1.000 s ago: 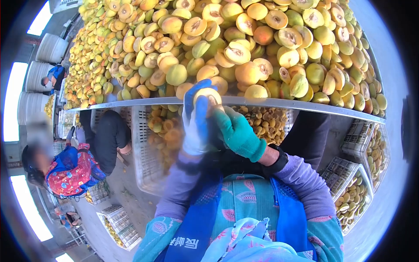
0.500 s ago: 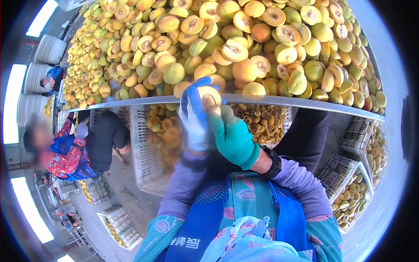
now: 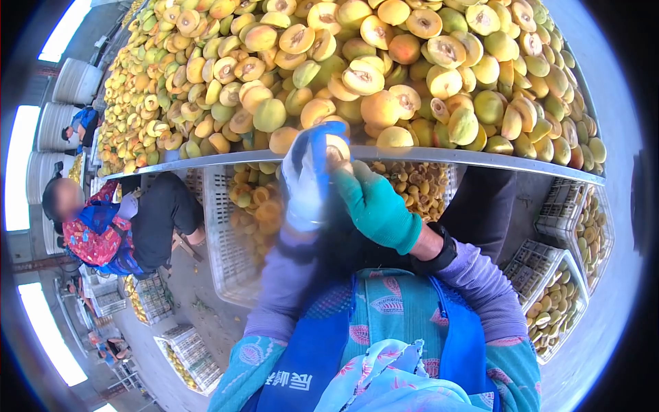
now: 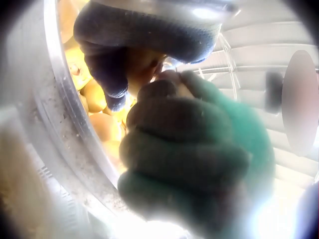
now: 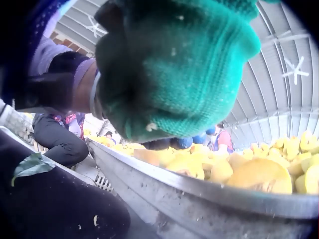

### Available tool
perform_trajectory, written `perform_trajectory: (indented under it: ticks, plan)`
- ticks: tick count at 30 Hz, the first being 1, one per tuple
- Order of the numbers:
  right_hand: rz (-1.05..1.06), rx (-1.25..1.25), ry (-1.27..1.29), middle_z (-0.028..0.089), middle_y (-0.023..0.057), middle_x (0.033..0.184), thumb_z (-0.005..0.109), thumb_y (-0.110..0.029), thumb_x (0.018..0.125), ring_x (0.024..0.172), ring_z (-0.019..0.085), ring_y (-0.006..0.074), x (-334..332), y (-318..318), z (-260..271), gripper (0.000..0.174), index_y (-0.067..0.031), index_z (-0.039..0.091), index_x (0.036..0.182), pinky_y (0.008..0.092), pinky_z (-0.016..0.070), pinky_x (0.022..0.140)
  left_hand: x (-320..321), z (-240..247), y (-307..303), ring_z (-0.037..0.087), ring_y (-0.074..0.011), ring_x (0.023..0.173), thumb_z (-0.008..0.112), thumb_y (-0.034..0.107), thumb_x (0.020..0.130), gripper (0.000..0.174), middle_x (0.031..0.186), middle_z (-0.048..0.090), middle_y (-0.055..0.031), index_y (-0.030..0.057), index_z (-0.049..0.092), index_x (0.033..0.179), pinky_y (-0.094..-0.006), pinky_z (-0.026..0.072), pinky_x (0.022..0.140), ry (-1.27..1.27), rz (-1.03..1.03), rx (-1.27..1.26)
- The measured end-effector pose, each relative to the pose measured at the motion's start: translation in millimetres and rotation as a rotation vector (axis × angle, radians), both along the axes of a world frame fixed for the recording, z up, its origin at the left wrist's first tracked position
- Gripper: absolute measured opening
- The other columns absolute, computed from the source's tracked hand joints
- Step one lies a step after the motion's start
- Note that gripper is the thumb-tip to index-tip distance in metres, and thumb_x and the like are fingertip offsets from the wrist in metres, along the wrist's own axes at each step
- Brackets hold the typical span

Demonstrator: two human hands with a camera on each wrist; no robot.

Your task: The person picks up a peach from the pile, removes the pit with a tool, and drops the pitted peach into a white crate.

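Observation:
In the head view, my left hand (image 3: 302,182), in a white and blue glove, grips a halved yellow peach (image 3: 336,147) at the metal edge of the heap. The cut face is turned toward my right hand (image 3: 382,211), which wears a green glove. The left wrist view shows the green fingers (image 4: 184,154) curled into a fist against the peach half. A small shiny metal end (image 4: 170,64) shows between fist and fruit; the rest of this small tool is hidden in the glove. Only the back of the green glove (image 5: 174,69) shows in the right wrist view.
A large heap of halved peaches (image 3: 274,75) lies behind a metal rim (image 3: 480,163). Below it, a white crate (image 3: 218,233) holds pieces of fruit. More filled crates (image 3: 527,275) stand at the right. A person in a red flowered top (image 3: 89,237) sits at the left.
Both hands stay together at the rim. The peach half has turned slightly in my left hand while the green fist shifts against its cut face. The seated person at the left has straightened up.

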State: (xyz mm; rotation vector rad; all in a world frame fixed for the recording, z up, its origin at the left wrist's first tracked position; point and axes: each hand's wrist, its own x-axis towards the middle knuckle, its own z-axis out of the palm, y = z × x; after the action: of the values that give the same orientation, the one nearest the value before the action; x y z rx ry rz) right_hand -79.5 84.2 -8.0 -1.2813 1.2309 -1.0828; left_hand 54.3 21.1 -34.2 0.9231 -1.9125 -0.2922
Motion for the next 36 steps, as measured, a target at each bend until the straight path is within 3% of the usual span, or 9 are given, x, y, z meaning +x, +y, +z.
perform_trajectory:
  ticks: [4, 8, 10, 14, 17, 22, 29, 33, 36]
  plan:
    - [0.052, -0.025, -0.184, 0.059, 0.0105, 0.070, 0.044, -0.038, 0.101, 0.053, 0.055, 0.0232, 0, -8, -16, 0.041, 0.0004, 0.057, 0.100, 0.0375, 0.0428, 0.049, 7, 9, -18, 0.063, -0.0266, 0.084, 0.068, 0.012, 0.079, 0.042, 0.106, 0.062, -0.0172, 0.0047, 0.054, 0.118, -0.0322, 0.0513, 0.076, -0.336, -0.015, -0.298]
    - [0.065, 0.365, -0.530, 0.053, 0.0014, 0.066, 0.045, -0.042, 0.100, 0.048, 0.044, 0.0099, 1, 0, 6, 0.041, -0.0037, 0.058, 0.096, 0.0272, 0.0372, 0.045, -21, 28, 8, 0.062, -0.0181, 0.075, 0.058, 0.024, 0.093, 0.038, 0.099, 0.063, -0.0105, 0.0003, 0.053, 0.123, -0.0270, 0.0501, 0.067, 0.797, -0.213, 0.724]
    - [0.157, 0.500, -0.610, 0.051, -0.0006, 0.065, 0.046, -0.043, 0.100, 0.048, 0.040, 0.0064, -4, 1, 12, 0.039, -0.0054, 0.058, 0.094, 0.0235, 0.0343, 0.044, -19, 17, 12, 0.061, -0.0147, 0.071, 0.055, 0.027, 0.096, 0.037, 0.094, 0.063, -0.0079, -0.0009, 0.057, 0.119, -0.0273, 0.0499, 0.064, 0.707, -0.146, 0.664]
    - [-0.115, -0.235, -0.167, 0.047, -0.0023, 0.061, 0.047, -0.041, 0.100, 0.049, 0.041, 0.0060, 15, 0, -33, 0.038, -0.0051, 0.056, 0.091, 0.0243, 0.0328, 0.045, -14, 13, 0, 0.061, -0.0178, 0.064, 0.065, 0.019, 0.081, 0.029, 0.080, 0.061, -0.0077, 0.0023, 0.062, 0.104, -0.0288, 0.0500, 0.059, 0.213, -0.169, 0.364]
    - [0.024, 0.206, -0.337, 0.053, 0.0004, 0.068, 0.046, -0.033, 0.101, 0.065, 0.046, 0.0143, 5, 6, -6, 0.036, 0.0009, 0.057, 0.097, 0.0305, 0.0412, 0.061, -12, 37, -13, 0.061, -0.0178, 0.063, 0.066, 0.016, 0.078, 0.026, 0.078, 0.060, -0.0060, 0.0038, 0.062, 0.100, -0.0290, 0.0499, 0.058, -0.047, -0.234, 0.168]
    - [-0.022, 0.271, -0.506, 0.052, 0.0007, 0.060, 0.040, -0.039, 0.102, 0.048, 0.044, 0.0115, 8, 13, -6, 0.039, -0.0030, 0.057, 0.101, 0.0271, 0.0373, 0.044, -20, 32, -2, 0.063, -0.0167, 0.066, 0.064, 0.010, 0.081, 0.024, 0.083, 0.062, -0.0067, 0.0058, 0.062, 0.105, -0.0293, 0.0516, 0.057, 0.163, -0.202, 0.499]
    - [0.041, 0.567, -0.741, 0.052, 0.0039, 0.060, 0.044, -0.043, 0.100, 0.046, 0.049, 0.0108, -14, 10, 28, 0.043, -0.0036, 0.054, 0.086, 0.0280, 0.0371, 0.041, -21, 20, -28, 0.063, -0.0151, 0.065, 0.065, 0.013, 0.085, 0.020, 0.085, 0.066, -0.0062, 0.0065, 0.064, 0.104, -0.0297, 0.0509, 0.055, -0.096, -0.352, 0.081]
    - [-0.108, 0.437, -0.683, 0.049, 0.0031, 0.058, 0.045, -0.047, 0.099, 0.043, 0.045, 0.0113, 3, 9, -6, 0.044, -0.0059, 0.053, 0.084, 0.0277, 0.0356, 0.040, -45, 45, -32, 0.059, -0.0114, 0.062, 0.062, 0.026, 0.092, 0.026, 0.082, 0.065, -0.0052, 0.0004, 0.066, 0.088, -0.0252, 0.0473, 0.058, 0.073, -0.242, 0.973]
    - [-0.090, 0.476, -0.698, 0.047, 0.0021, 0.057, 0.045, -0.048, 0.098, 0.042, 0.041, 0.0120, -6, 2, 1, 0.043, -0.0086, 0.053, 0.083, 0.0277, 0.0338, 0.039, -50, 37, -27, 0.058, -0.0109, 0.062, 0.062, 0.025, 0.091, 0.026, 0.081, 0.063, -0.0056, -0.0002, 0.066, 0.094, -0.0246, 0.0479, 0.058, 0.208, -0.205, 0.950]
